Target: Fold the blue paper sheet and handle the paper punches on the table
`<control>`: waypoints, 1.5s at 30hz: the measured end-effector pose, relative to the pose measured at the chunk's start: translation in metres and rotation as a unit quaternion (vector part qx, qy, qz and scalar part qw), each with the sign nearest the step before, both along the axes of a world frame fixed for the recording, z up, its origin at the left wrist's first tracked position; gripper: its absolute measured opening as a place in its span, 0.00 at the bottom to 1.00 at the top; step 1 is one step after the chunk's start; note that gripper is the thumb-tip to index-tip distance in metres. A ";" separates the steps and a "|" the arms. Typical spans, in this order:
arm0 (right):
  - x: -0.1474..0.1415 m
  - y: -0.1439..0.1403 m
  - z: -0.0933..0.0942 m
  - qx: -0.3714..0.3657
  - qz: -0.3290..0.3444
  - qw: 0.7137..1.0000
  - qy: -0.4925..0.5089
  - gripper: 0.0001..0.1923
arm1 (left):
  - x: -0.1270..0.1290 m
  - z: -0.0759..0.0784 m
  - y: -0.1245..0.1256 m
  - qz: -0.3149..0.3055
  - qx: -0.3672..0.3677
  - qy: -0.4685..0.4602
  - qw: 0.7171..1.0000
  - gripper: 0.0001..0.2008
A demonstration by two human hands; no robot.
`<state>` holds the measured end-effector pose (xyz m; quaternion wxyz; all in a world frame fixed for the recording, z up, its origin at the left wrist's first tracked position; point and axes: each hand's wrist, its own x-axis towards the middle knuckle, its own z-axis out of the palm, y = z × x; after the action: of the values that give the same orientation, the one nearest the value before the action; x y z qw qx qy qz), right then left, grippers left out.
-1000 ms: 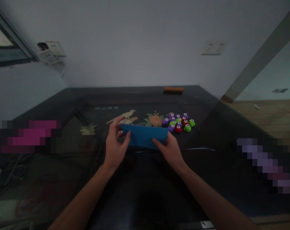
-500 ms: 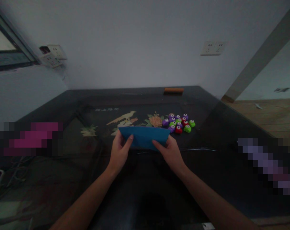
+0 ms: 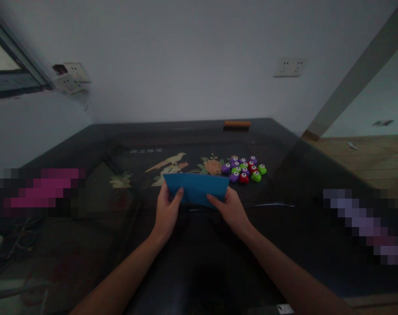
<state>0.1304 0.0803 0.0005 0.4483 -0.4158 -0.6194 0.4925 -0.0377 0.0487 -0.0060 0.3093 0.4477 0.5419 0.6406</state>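
A blue sheet of paper (image 3: 196, 187), wider than it is tall, is held up between my two hands above the dark table. My left hand (image 3: 167, 208) grips its left end, thumb on the near face and fingers behind. The right end is pinched the same way by my right hand (image 3: 232, 209). Just beyond my right hand lies a cluster of small purple, green and red pieces (image 3: 244, 169), each with a white eye-like spot. The fingers behind the sheet are hidden.
The glossy black table (image 3: 277, 236) carries a printed bird and flowers (image 3: 213, 166). An orange-brown roll (image 3: 237, 124) lies at its back edge by the wall. Blurred-out pink (image 3: 44, 188) and lilac (image 3: 356, 218) patches cover things left and right. Cables (image 3: 24, 236) lie at lower left.
My hands have come slightly closer together, the right one shifting a little left, and the blue sheet looks a bit narrower. The whole view has also shifted slightly. The pieces stay in place.
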 end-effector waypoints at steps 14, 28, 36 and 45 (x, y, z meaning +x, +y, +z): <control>0.003 0.002 0.001 0.013 0.003 1.000 -0.017 0.13 | 0.003 -0.001 -0.001 -0.002 -0.005 -0.001 1.000 0.18; 0.003 -0.001 0.007 -0.008 0.033 0.999 0.029 0.15 | -0.002 0.010 -0.003 0.003 0.006 0.060 0.998 0.21; 0.007 -0.003 0.021 0.022 0.068 0.997 0.007 0.17 | -0.007 0.018 0.000 -0.017 -0.021 -0.052 0.998 0.23; 0.006 0.000 0.011 0.042 0.046 0.996 -0.062 0.16 | -0.014 0.013 0.004 -0.053 -0.126 -0.081 0.987 0.21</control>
<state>0.1361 0.0800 0.0114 0.4028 -0.3979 -0.6845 0.4591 -0.0522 0.0532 0.0075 0.4395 0.3801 0.5672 0.5837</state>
